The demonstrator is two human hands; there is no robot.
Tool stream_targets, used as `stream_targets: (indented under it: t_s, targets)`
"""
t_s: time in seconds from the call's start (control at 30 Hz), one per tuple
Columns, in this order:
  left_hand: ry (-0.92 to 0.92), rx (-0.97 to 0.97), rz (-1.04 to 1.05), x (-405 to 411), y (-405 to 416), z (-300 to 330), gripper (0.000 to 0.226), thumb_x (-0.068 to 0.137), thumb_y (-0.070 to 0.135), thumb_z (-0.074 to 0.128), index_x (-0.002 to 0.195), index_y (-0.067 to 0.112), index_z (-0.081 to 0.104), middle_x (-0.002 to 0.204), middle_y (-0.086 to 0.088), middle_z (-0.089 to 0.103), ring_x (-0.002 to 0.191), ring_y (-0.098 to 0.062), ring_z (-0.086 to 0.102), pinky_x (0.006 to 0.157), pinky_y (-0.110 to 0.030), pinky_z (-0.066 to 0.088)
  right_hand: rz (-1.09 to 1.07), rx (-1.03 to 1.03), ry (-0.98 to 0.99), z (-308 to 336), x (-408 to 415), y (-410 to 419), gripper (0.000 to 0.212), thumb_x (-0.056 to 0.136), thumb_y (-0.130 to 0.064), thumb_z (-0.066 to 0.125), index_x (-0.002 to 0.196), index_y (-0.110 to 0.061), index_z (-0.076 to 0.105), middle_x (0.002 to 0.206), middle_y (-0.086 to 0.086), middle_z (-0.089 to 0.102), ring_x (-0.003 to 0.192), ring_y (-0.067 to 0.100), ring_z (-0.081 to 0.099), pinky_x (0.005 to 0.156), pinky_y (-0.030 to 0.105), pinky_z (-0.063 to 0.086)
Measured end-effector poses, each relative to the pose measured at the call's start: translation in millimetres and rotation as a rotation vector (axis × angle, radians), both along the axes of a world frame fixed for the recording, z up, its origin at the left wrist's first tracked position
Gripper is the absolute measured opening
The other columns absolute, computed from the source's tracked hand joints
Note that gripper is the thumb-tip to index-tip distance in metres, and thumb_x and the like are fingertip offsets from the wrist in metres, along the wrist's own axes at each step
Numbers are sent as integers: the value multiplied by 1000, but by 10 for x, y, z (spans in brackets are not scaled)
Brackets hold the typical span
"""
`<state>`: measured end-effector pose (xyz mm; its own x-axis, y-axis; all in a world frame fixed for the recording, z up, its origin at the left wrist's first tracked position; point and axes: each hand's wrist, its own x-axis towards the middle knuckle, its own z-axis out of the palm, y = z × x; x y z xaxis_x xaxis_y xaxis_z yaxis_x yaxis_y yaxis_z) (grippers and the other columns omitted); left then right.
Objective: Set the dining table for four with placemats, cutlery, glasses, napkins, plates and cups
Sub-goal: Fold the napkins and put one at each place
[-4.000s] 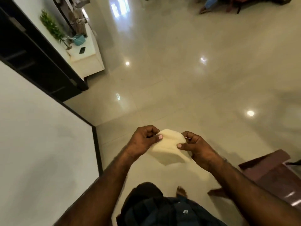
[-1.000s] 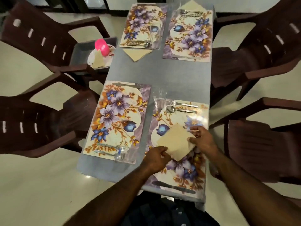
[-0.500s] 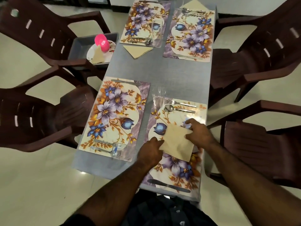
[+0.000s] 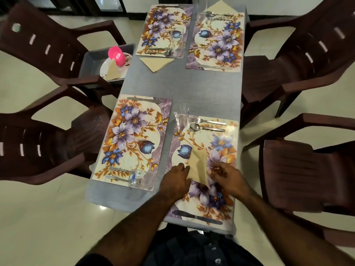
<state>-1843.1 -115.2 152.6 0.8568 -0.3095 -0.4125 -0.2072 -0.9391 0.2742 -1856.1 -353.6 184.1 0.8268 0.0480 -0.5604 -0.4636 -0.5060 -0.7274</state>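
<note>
From my headset feed I see both forearms bare from the elbows down to the left hand (image 4: 175,181) and the right hand (image 4: 228,178), with no watch, ring or band that I can make out. At the bottom edge sits a dark shirt (image 4: 184,248) with a faint check, small pale buttons running down its front.

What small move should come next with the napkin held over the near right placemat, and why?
Probably lay the napkin flat beside the near right placemat and let go. Both the left hand and right hand hold it mid-fold above the mat, while the far left setting's napkin already lies flat on the table.
</note>
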Motion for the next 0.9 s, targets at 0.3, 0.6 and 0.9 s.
stream_targets:
  t_s: [0.3, 0.6, 0.9]
  targets:
    - [9, 113, -36, -239, -15, 59, 52, 104, 51, 46, 144, 20, 55, 141, -6, 60, 124, -26, 58, 100, -42, 51, 87, -380, -168, -294, 199, -9, 23, 87, -33, 72, 102, -16, 71, 96, 6, 73, 87, 29, 68, 70, 32, 51]
    - [171, -125, 227, -375, 76, -47, 68, 96, 54, 60, 157, 26, 47, 151, 1, 59, 130, -21, 58, 111, -36, 47, 342, -299, -166, -159, 873, 49, 28, 86, -23, 78, 114, -23, 76, 101, -4, 72, 94, 17, 67, 75, 27, 53]
    - [290, -394, 378, -271, 197, -12, 31, 94, 19, 65, 122, 24, 76, 115, 4, 78, 100, -17, 72, 90, -26, 57, 628, -86, -193, -76, 229, 74, 27, 83, -28, 76, 110, -27, 76, 100, -13, 72, 87, 3, 65, 81, 25, 57]
